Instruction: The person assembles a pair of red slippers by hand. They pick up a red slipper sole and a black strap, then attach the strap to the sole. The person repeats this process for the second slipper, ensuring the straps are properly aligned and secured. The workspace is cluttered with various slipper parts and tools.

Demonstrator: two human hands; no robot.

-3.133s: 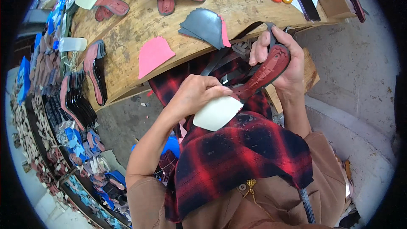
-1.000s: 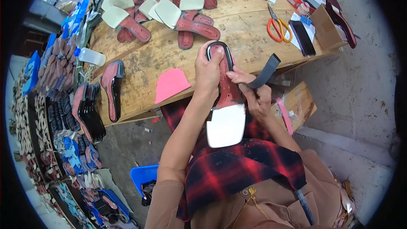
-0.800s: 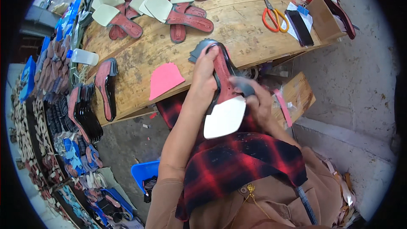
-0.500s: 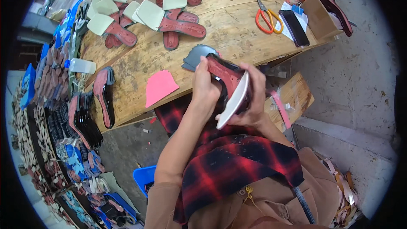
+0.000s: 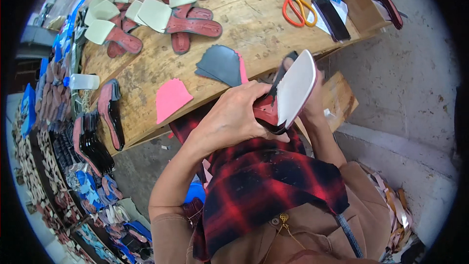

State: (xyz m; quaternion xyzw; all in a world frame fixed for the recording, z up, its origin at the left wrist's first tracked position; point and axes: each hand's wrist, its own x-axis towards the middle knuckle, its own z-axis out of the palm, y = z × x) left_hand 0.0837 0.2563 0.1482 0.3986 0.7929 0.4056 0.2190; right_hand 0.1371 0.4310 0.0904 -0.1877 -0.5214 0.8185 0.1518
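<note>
Over my lap, just off the table's front edge, I hold a shoe insole (image 5: 297, 85) with a white front part and a dark red, black-edged back part. My left hand (image 5: 229, 115) is closed round the red part, thumb and fingers on either side. Behind the white part, my right hand (image 5: 315, 98) grips the far side; most of its fingers are hidden. A dark strip shows above it between the hands. On the table nearby lie a grey scalloped piece (image 5: 220, 63) with a pink edge and a pink scalloped piece (image 5: 172, 99).
Several red insoles with cream fronts (image 5: 193, 27) lie across the back of the table. Orange-handled scissors (image 5: 295, 12), a dark phone (image 5: 331, 18) and a cardboard box (image 5: 361, 5) are at the right. Black-edged soles (image 5: 90, 142) and a bottle (image 5: 83, 81) line the left edge.
The insole has been turned, its white part swinging from low down to the upper right. My left hand has shifted over the red part, and my right hand is now behind the white part.
</note>
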